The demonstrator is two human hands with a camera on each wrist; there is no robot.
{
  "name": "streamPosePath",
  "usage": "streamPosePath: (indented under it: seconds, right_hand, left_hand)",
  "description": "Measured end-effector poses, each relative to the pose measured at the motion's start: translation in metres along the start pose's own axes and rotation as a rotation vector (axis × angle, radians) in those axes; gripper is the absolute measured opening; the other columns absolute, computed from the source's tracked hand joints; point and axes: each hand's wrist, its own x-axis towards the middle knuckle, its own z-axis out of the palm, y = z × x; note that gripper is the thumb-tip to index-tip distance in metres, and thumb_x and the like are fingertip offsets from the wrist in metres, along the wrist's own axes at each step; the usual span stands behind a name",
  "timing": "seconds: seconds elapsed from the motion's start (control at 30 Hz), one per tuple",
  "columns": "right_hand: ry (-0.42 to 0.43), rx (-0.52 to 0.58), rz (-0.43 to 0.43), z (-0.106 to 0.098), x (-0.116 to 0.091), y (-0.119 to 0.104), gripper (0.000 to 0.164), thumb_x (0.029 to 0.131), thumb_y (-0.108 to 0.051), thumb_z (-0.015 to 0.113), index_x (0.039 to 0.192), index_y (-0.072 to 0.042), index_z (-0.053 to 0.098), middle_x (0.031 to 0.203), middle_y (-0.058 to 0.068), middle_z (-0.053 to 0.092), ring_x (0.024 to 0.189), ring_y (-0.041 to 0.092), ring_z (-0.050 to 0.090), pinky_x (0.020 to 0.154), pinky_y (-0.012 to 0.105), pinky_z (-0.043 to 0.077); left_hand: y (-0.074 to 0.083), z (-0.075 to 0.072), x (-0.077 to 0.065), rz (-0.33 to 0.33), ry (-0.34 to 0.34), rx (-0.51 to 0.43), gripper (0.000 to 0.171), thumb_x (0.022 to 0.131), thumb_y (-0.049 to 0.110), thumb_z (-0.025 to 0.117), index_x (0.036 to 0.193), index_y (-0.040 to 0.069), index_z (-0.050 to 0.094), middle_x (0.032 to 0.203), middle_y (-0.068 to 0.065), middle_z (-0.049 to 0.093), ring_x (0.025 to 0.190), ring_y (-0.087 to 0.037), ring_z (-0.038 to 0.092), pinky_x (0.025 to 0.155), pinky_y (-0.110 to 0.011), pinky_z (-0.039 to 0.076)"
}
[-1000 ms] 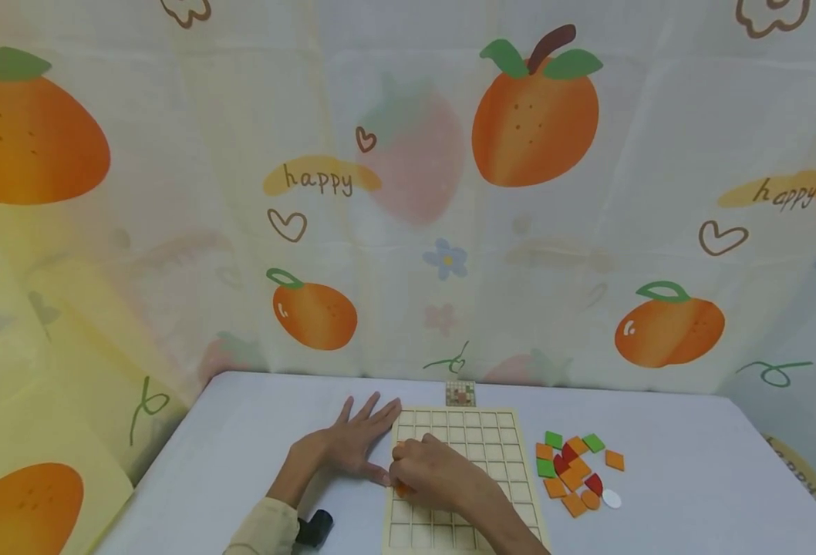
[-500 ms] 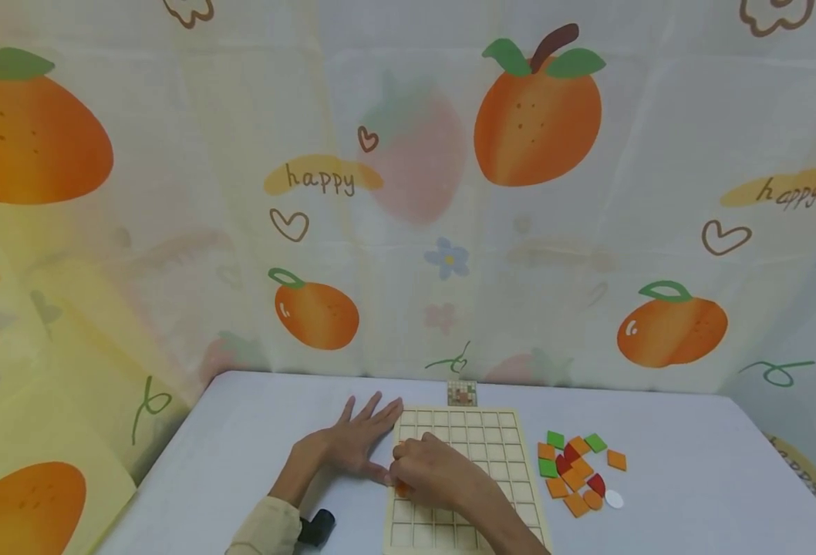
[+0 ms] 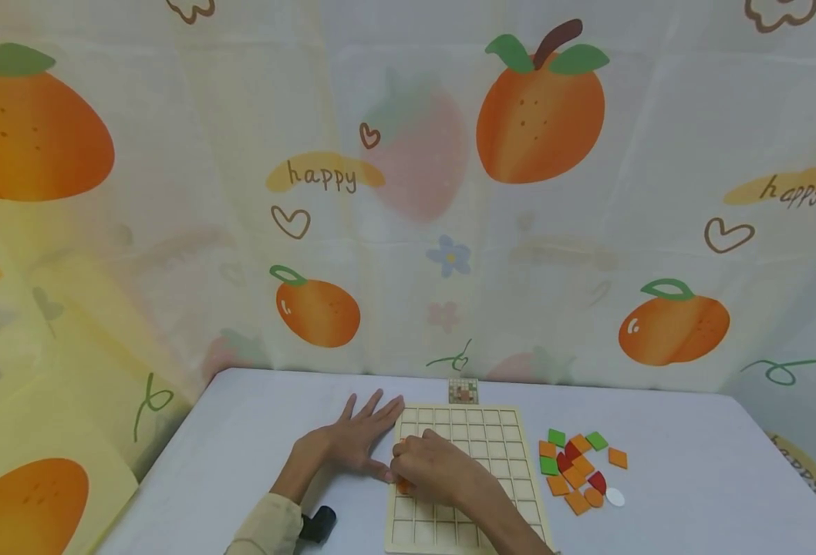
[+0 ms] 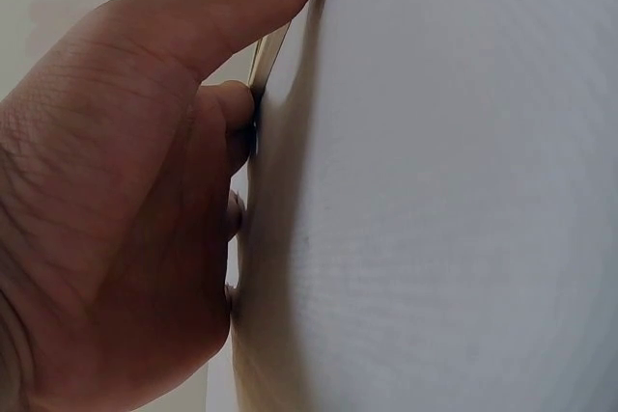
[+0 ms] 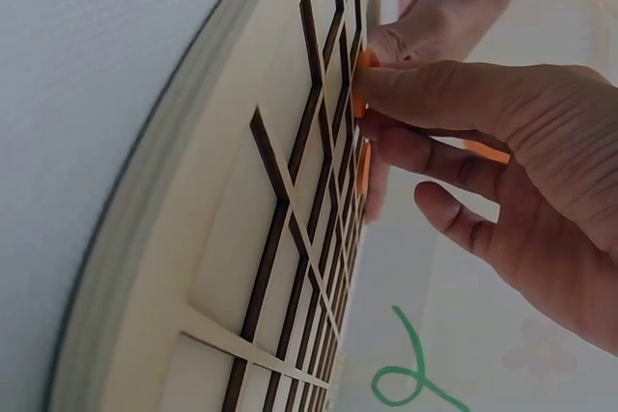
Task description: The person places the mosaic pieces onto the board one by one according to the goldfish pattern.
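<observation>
A pale wooden grid board [image 3: 507, 449] lies on the white table. My left hand [image 3: 354, 449] rests at the board's left edge, fingers spread straight; its thumb touches the board's side [image 4: 269, 53] in the left wrist view. Over the left column of cells, my right hand [image 3: 436, 467] pinches an orange tile [image 5: 363, 84] between thumb and index finger, right at the grid. Another orange tile [image 5: 364, 167] sits in the grid just beyond, partly hidden by the fingers. From the head view the right hand covers most of these tiles.
Loose orange, green and red tiles [image 3: 574, 477] lie right of the board, with a white round piece [image 3: 615, 497] beside them. A small patterned card [image 3: 463, 391] lies behind the board. Near the left forearm is a black object [image 3: 319, 525]. A printed curtain [image 3: 408, 254] hangs behind.
</observation>
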Motion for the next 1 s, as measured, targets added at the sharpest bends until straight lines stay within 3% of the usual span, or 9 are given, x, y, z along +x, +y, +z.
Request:
streamPosePath:
  seconds: [0.3, 0.43, 0.53, 0.73, 1.0]
  right_hand:
    - [-0.009, 0.004, 0.008, -0.001, -0.001, 0.000, 0.006, 0.090, -0.026, 0.083, 0.085, -0.027, 0.079, 0.083, -0.019, 0.067, 0.078, -0.002, 0.055, 0.071, 0.016, 0.041]
    - [-0.013, -0.005, 0.018, -0.008, -0.006, 0.001, 0.003, 0.090, -0.026, 0.082, 0.091, -0.027, 0.078, 0.085, -0.018, 0.066, 0.082, 0.000, 0.058, 0.074, 0.017, 0.045]
    - [-0.026, 0.020, 0.038, -0.019, -0.015, 0.003, 0.011, 0.089, -0.025, 0.083, 0.099, -0.026, 0.078, 0.092, -0.018, 0.067, 0.086, 0.001, 0.058, 0.079, 0.019, 0.047]
    - [-0.035, 0.064, 0.112, -0.039, -0.047, 0.020, 0.016, 0.089, -0.021, 0.083, 0.104, -0.021, 0.077, 0.099, -0.013, 0.070, 0.094, 0.007, 0.062, 0.086, 0.028, 0.051]
    - [0.041, 0.070, 0.184, -0.047, -0.119, 0.057, 0.016, 0.087, -0.015, 0.083, 0.100, -0.017, 0.074, 0.090, -0.011, 0.064, 0.085, 0.006, 0.054, 0.076, 0.026, 0.044]
  left_hand:
    - [-0.001, 0.001, 0.002, -0.007, 0.003, 0.001, 0.122, 0.081, 0.072, 0.073, 0.169, 0.019, 0.009, 0.179, 0.002, 0.007, 0.167, -0.035, -0.003, 0.128, -0.072, -0.004]
    - [-0.001, 0.002, 0.003, -0.019, 0.004, -0.002, 0.122, 0.080, 0.074, 0.072, 0.169, 0.021, 0.008, 0.179, 0.003, 0.007, 0.167, -0.034, -0.003, 0.129, -0.071, -0.005]
    - [-0.001, 0.002, 0.004, -0.041, -0.003, -0.005, 0.122, 0.079, 0.076, 0.072, 0.170, 0.023, 0.008, 0.179, 0.005, 0.006, 0.167, -0.032, -0.004, 0.129, -0.070, -0.006]
    - [0.002, 0.002, 0.004, -0.034, -0.003, -0.021, 0.123, 0.080, 0.075, 0.073, 0.170, 0.021, 0.008, 0.179, 0.003, 0.006, 0.167, -0.033, -0.004, 0.129, -0.070, -0.006]
    - [0.002, 0.001, 0.001, -0.025, 0.006, -0.027, 0.122, 0.081, 0.071, 0.075, 0.169, 0.017, 0.010, 0.179, 0.001, 0.008, 0.167, -0.035, -0.002, 0.129, -0.071, -0.005]
